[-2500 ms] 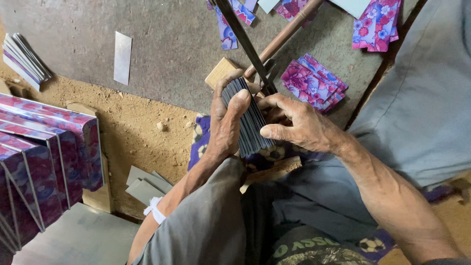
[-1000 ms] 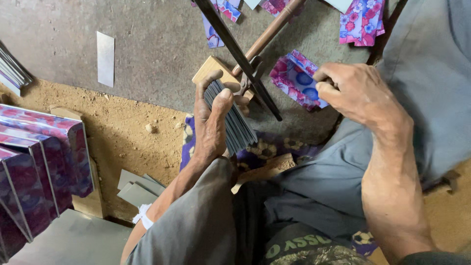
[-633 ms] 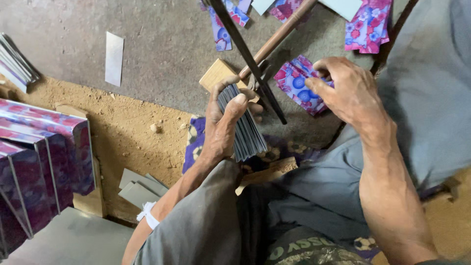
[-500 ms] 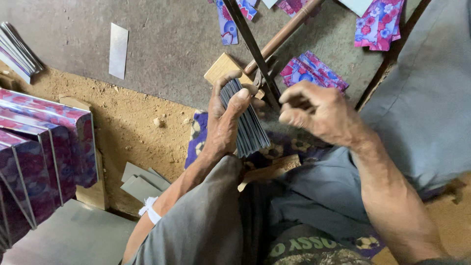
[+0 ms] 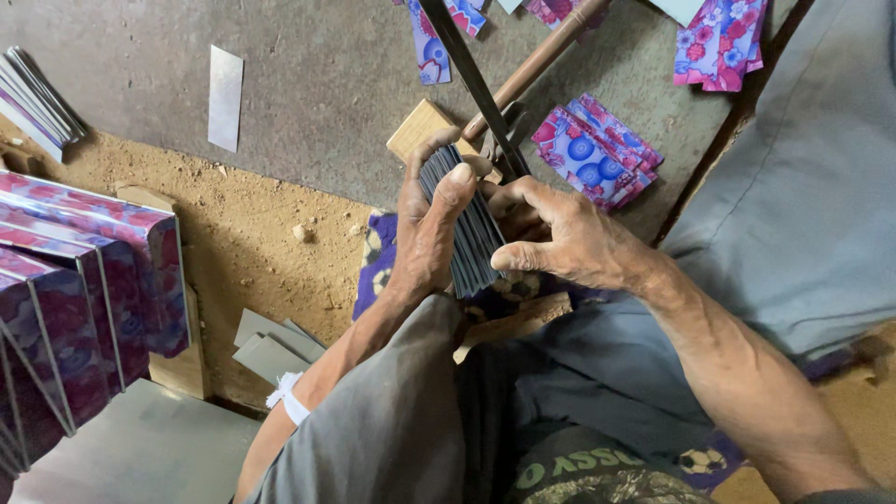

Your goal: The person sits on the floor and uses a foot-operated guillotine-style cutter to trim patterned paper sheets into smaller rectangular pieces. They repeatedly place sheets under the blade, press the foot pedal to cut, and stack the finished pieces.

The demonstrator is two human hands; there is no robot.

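The left hand [image 5: 427, 233] is clamped around a stack of thin dark sheets [image 5: 467, 233], held on edge above the lap (thumb pressed over its top edge). The right hand [image 5: 560, 238] curls against the stack's right side, fingers bent and touching it, just below a wooden block [image 5: 418, 131] and a dark metal bar [image 5: 471, 79]; floral printed pieces [image 5: 597, 135] lie nearby on the concrete floor [image 5: 308, 84].

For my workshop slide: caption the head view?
Left hand grips a stack of thin dark sheets; right hand touches its edge.

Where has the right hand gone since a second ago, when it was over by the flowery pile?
Yes: the right hand moved left, off the flowery pile, to the dark stack.
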